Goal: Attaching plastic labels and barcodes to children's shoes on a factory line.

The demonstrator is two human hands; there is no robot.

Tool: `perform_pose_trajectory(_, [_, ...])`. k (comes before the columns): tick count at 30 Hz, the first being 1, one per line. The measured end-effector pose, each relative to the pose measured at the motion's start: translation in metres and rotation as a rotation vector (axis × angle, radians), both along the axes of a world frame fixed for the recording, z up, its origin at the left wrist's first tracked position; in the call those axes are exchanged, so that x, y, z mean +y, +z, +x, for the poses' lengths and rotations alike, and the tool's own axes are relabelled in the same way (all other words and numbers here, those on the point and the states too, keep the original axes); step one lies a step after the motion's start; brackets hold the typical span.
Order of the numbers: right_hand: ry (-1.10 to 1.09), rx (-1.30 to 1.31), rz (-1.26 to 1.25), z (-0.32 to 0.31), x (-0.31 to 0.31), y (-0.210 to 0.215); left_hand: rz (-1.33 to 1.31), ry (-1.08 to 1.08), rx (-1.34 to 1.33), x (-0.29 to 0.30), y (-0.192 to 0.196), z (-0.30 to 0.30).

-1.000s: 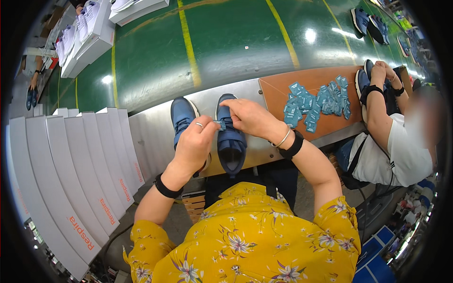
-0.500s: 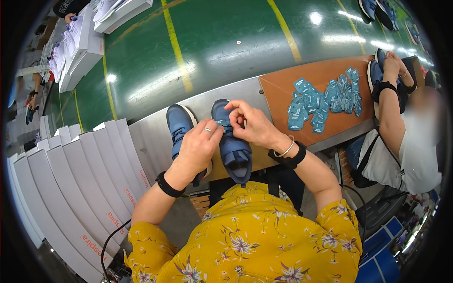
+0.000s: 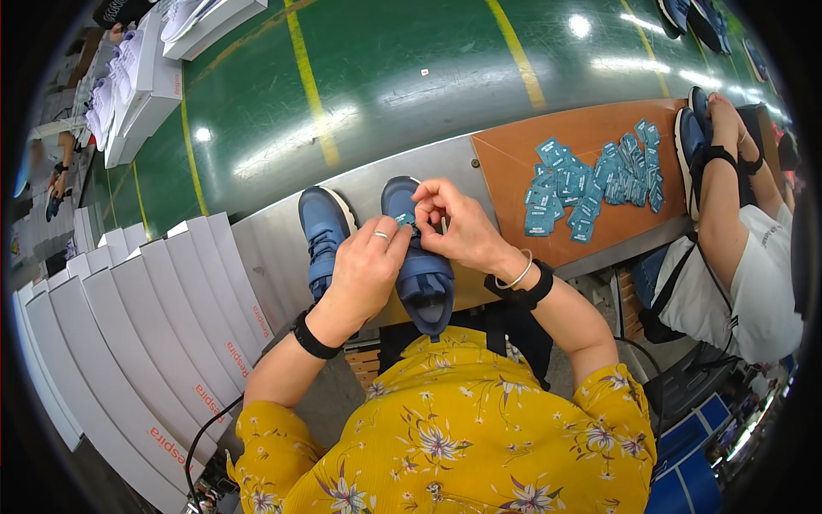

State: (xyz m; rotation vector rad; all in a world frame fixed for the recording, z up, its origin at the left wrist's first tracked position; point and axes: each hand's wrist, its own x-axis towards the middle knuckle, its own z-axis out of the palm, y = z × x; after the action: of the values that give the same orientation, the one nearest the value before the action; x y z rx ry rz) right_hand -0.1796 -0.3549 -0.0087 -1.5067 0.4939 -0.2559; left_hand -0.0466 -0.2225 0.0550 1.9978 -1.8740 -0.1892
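Two blue sneakers stand side by side on the metal bench, toes pointing away from me. Both my hands are at the laces of the right-hand sneaker. A small teal tag shows over those laces, between my fingertips. My left hand is closed, its thumb and forefinger pinching at the tag's near edge. My right hand has thumb and forefinger pinched beside the tag; what they hold is too small to make out. The left-hand sneaker stands untouched, its heel partly behind my left hand and wrist.
On a brown board to the right lie loose piles of teal tags. A row of white shoeboxes fills the left side. A co-worker's hands hold blue sneakers at the far right. Pale shoes sit on boxes at upper left.
My hands stay at the same laces with only a slight shift of the fingers. At far right, the co-worker's arms and sneakers have moved a little to the right.
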Motion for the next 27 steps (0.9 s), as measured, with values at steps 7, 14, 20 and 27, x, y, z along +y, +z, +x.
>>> perform_pose_trajectory(7, [-0.080, -0.018, -0.002, -0.002, 0.006, -0.004, 0.039, 0.147, 0.204, 0.001, 0.000, -0.004])
perform_pose_trajectory(14, [-0.089, -0.037, 0.045, -0.002, 0.008, -0.006, -0.015, 0.131, 0.115, 0.005, -0.003, -0.010])
perform_pose_trajectory(20, [-0.055, -0.037, -0.042, -0.002, 0.004, -0.003, -0.040, 0.127, 0.120, 0.004, -0.009, -0.008])
perform_pose_trajectory(27, [0.051, -0.088, -0.224, -0.006, -0.004, 0.006, -0.049, 0.218, 0.292, 0.007, -0.019, -0.002])
